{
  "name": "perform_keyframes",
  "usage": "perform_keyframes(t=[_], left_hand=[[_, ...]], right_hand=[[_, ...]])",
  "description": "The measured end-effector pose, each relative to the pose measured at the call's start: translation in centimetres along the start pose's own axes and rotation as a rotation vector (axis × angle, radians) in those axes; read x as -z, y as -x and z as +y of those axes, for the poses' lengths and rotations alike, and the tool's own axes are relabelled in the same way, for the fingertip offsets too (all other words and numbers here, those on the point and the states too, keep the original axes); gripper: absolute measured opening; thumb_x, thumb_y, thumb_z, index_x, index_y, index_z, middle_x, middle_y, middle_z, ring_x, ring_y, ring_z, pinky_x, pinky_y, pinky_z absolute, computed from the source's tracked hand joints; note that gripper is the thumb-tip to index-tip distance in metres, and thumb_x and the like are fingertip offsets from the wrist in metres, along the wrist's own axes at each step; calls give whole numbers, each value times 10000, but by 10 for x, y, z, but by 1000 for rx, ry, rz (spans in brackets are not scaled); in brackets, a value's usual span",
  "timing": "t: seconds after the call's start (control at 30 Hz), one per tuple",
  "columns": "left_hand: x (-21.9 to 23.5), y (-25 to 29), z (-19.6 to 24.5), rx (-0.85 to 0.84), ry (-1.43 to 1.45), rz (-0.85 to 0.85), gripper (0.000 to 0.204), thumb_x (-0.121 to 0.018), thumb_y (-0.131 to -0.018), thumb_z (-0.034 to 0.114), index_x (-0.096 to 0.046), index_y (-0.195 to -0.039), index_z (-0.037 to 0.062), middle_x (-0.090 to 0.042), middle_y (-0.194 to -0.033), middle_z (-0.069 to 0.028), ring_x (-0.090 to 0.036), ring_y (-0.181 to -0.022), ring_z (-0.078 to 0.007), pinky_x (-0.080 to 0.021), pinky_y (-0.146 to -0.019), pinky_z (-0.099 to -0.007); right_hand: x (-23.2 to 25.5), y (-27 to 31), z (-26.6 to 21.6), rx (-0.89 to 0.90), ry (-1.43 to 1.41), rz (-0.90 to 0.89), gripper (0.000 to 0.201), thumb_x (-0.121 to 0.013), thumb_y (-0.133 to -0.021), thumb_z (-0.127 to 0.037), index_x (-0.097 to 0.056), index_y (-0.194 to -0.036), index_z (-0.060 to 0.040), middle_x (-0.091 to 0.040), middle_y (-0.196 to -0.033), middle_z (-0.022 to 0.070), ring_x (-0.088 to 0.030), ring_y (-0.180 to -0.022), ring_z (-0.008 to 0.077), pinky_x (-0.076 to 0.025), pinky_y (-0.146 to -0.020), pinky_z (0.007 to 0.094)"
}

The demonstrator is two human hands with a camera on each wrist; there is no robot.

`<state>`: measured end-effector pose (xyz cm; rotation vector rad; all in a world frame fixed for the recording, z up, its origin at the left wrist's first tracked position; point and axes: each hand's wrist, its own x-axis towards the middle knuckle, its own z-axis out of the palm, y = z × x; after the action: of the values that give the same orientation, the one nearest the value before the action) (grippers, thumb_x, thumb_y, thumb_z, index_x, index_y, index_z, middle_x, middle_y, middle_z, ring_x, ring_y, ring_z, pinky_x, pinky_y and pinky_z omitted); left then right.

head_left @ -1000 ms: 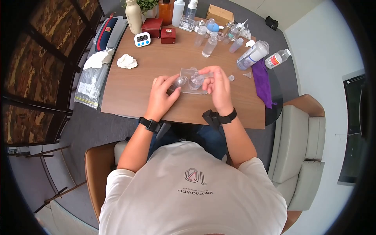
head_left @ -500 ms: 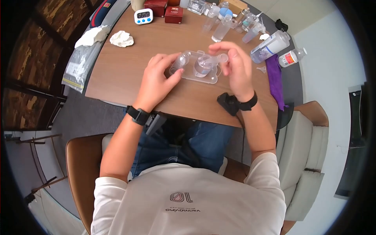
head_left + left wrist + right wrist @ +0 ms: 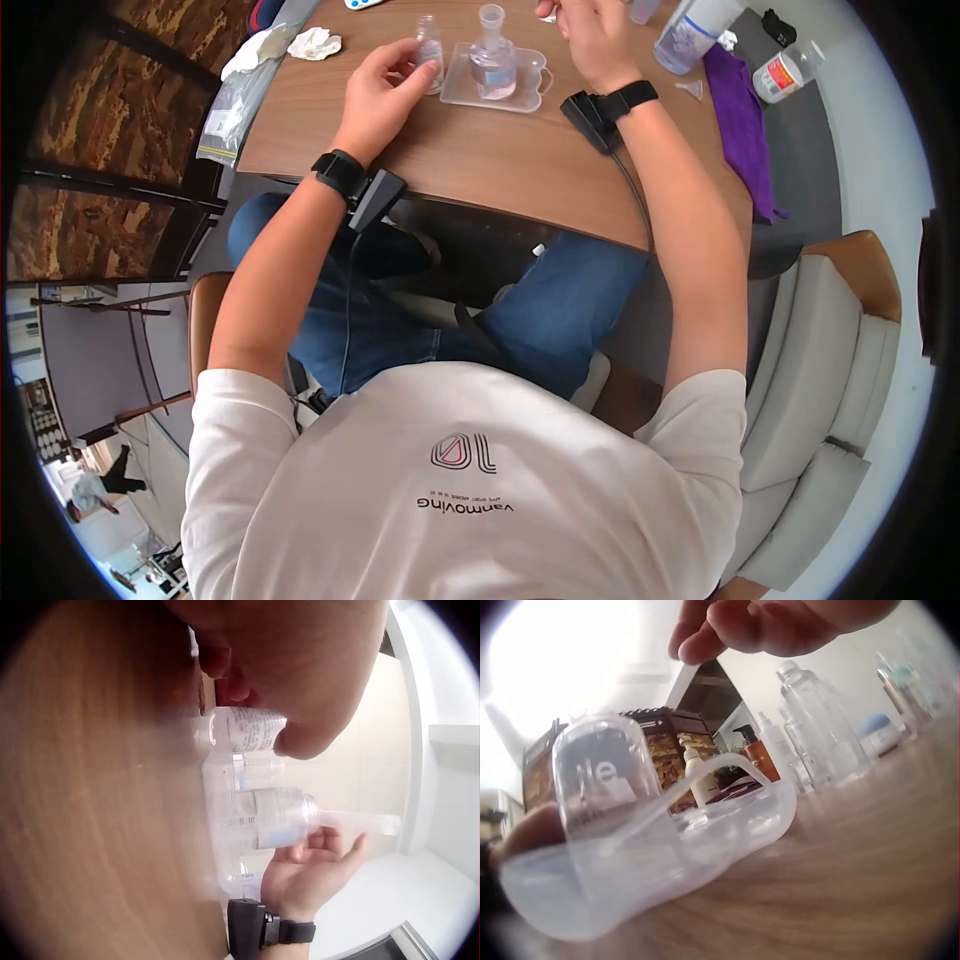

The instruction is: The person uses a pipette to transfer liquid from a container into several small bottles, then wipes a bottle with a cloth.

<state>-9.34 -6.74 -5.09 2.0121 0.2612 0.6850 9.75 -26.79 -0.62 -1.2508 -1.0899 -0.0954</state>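
In the head view my left hand holds a small clear bottle at the left edge of a clear plastic tray. My left thumb rests against that bottle's printed side in the left wrist view. A second clear bottle stands in the tray with liquid inside, and a translucent tube rises from its neck. Beyond it and to the right is my right hand, fingertips partly cut off by the frame. The right wrist view shows its fingers loosely bent, with nothing visible between them.
A tall clear bottle stands beyond the tray. To the right are a large clear bottle, a tiny funnel, a purple cloth and a red-labelled bottle. Crumpled tissue lies at left.
My right hand has come away from the tube at the bottle's neck and moved forward and right. The tube now stands in the bottle. The head view has tilted down towards my body.
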Motion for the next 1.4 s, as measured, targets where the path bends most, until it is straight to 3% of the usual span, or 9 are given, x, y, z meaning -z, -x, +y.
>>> perform_keyframes(t=[0.27,0.37,0.4,0.63,0.8,0.87,1.0,1.07,1.4], left_hand=[[10,-5,14,87,138,-95,397,-680,-993,219,-636,-1312,-13,-672,-1039,19,-569,-887,-52,-450,-758,-212],[17,-9,8,100,146,-157,397,-655,-1004,229,-631,-1326,-2,-662,-1038,29,-558,-879,-46,-440,-742,-208],[13,-8,14,134,170,-116,384,-642,-1008,216,-630,-1328,3,-652,-1033,33,-549,-868,-43,-442,-742,-211],[9,-25,24,208,270,-167,287,-673,-985,118,-637,-1237,-16,-666,-1008,12,-587,-890,-56,-500,-799,-234],[18,-36,13,-120,69,-245,355,-735,-902,114,-637,-1222,-3,-597,-1005,-23,-542,-864,-98,-467,-736,-247],[25,-38,10,-100,25,-359,412,-687,-923,65,-600,-1318,-13,-541,-1137,-46,-549,-1039,-128,-464,-902,-277],[19,-40,4,-91,72,-375,420,-676,-911,45,-603,-1319,-18,-540,-1165,-62,-546,-1040,-137,-454,-898,-270],[22,-41,5,-155,20,-416,426,-673,-894,32,-614,-1313,-13,-547,-1168,-70,-547,-1042,-146,-454,-896,-277],[14,-41,8,-218,78,-358,408,-711,-827,69,-681,-1231,20,-587,-992,-65,-534,-885,-179,-473,-801,-310]], right_hand=[[21,4,-5,-200,32,6,392,-486,-1073,-327,-682,-957,-9,-669,-811,30,-592,-704,111,-474,-625,232],[18,14,-16,-164,23,-97,300,-588,-1023,-254,-716,-1041,17,-730,-973,61,-654,-843,134,-530,-789,293],[13,18,-19,-149,68,-121,324,-524,-1046,-291,-724,-1092,-41,-692,-910,22,-527,-704,70,-422,-633,205],[4,15,-42,-13,87,-170,313,-638,-977,-241,-712,-1179,-14,-697,-1058,81,-603,-742,92,-492,-715,244],[-17,21,-56,-83,24,-224,407,-729,-920,-264,-697,-1250,-28,-677,-1149,85,-436,-573,46,-436,-628,224],[-26,23,-59,-124,-9,-199,379,-726,-935,-258,-697,-1225,-15,-697,-1123,87,-452,-571,41,-437,-623,225],[-31,26,-52,-150,-54,-170,257,-630,-1014,-205,-700,-1162,-6,-719,-996,66,-531,-647,43,-455,-612,214],[-26,23,-65,-448,-301,-174,252,-555,-1039,-185,-700,-1137,-3,-710,-995,48,-533,-667,49,-464,-617,221],[-26,22,-64,-501,-297,-226,352,-400,-1059,-234,-659,-988,-6,-618,-849,9,-441,-620,41,-397,-588,230]])
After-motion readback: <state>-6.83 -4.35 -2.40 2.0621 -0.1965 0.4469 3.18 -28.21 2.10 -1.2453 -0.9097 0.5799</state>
